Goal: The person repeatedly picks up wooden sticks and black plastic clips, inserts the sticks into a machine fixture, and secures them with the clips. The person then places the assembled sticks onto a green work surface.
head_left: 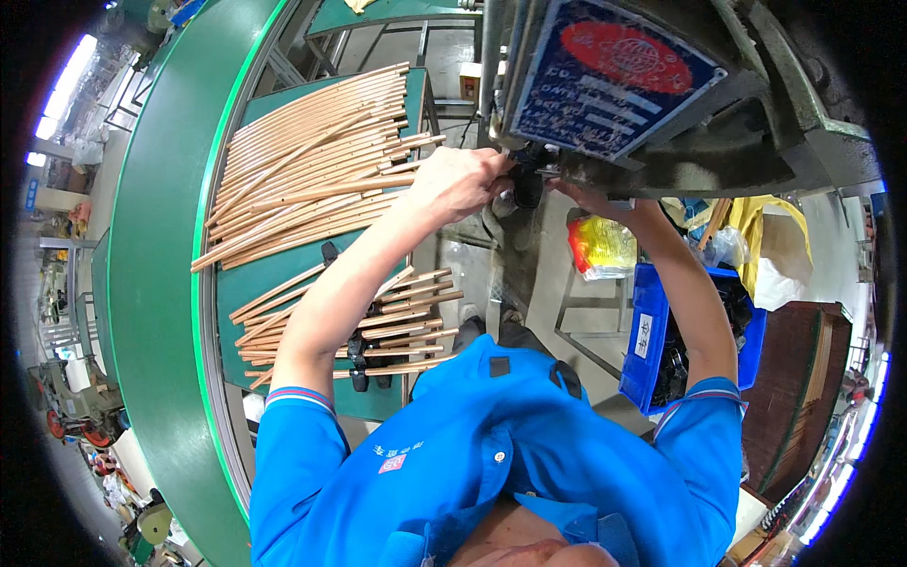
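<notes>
At the machine, a dark metal press-like body with a blue plate, both my hands meet beneath its head. My left hand is closed, its fingers pinched at a small black part; how they grip it is partly hidden. My right hand reaches to the same spot from the other side, its fingertips mostly covered by the machine. To the left, many long wooden rods lie side by side on a green table. Closer to me, shorter rods carry black fittings.
A long green conveyor belt with a bright green edge runs along the left. On my right stand a blue bin of black parts, a red-yellow bag, a yellow bag and a brown crate.
</notes>
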`<state>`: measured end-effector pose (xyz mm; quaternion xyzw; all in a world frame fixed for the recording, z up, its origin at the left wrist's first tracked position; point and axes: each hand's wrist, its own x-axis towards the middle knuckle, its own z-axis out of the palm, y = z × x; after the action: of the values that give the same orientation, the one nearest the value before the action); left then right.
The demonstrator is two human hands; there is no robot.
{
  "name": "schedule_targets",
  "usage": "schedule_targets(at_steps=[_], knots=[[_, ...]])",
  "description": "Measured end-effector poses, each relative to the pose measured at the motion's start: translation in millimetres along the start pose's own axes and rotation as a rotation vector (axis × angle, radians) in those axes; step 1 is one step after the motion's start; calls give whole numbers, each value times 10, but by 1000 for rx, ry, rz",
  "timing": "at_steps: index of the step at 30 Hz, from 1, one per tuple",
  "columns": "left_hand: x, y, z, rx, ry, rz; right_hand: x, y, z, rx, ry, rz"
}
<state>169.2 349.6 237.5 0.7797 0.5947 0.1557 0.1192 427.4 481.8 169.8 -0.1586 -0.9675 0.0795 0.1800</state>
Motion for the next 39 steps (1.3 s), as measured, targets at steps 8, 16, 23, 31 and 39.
schedule_targets(at_steps=[8, 16, 23, 31, 39], knots=[[-10, -136, 129, 89, 49, 53, 18, 302, 362, 537, -335, 85], [21, -174, 175, 14, -10, 78, 74, 194, 266, 1164, -373, 214], [-140, -248, 248, -17, 55, 26, -242, -335, -232, 274, 127, 173], [-72, -238, 216, -17, -66, 1, -258, 397, 1154, -5, 60, 502], [-437, -191, 39, -91, 149, 61, -251, 989, 1621, 302, 297, 508]])
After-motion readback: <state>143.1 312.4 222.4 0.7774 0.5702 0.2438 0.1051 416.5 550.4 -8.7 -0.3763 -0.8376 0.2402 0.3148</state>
